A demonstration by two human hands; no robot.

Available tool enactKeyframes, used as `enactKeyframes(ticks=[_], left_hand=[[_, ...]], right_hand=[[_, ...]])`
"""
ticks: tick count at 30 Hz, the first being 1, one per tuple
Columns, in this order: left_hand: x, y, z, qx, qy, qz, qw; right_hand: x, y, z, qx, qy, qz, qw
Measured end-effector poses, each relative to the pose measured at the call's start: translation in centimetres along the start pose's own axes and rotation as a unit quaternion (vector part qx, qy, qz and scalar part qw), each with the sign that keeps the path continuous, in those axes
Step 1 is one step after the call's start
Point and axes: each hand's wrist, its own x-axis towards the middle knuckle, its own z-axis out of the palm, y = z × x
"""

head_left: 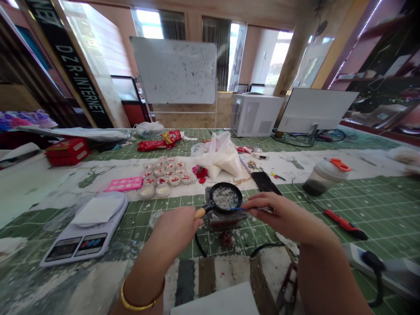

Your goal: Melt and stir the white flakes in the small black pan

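A small black frying pan (226, 197) rests on a dark hot plate (223, 221), and whitish lumps lie in the pan. Its wooden handle is wrapped by my left hand (177, 229), which is closed. My right hand (282, 214) pinches a thin stirring stick (236, 208) whose blue end reaches over the pan's near rim. Behind the pan stands a plastic bag of white flakes (226, 159) beside a red flower (201, 172). Several small cups with white filling and red bits (174, 180) sit to the left of it.
A kitchen scale (93, 232) stands at left near a pink mold (124, 184). To the right are a black phone (265, 182), a shaker bottle (324, 175), a red-handled tool (346, 223) and a power strip (387, 264). Cables run near the hot plate. Scissors (288, 284) lie in front.
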Motion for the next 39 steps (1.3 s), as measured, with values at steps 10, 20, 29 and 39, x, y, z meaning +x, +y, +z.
enactKeyframes(ticks=[10,20,29,39], left_hand=[[0.0,-0.1,0.0,-0.007,-0.002,-0.003,1.000],[-0.1,0.1,-0.1,0.002,-0.005,-0.010,1.000],[-0.1,0.1,-0.2,0.000,-0.009,-0.011,1.000],[-0.1,0.1,0.0,0.003,-0.003,-0.012,1.000]], right_hand=[[0.0,-0.4,0.2,-0.005,0.007,-0.003,1.000],[1.4,-0.7,1.2,-0.007,0.039,0.010,0.999],[2.1,-0.5,2.3,0.016,0.073,0.028,0.997],[3.0,0.0,3.0,0.035,0.106,0.034,0.993]])
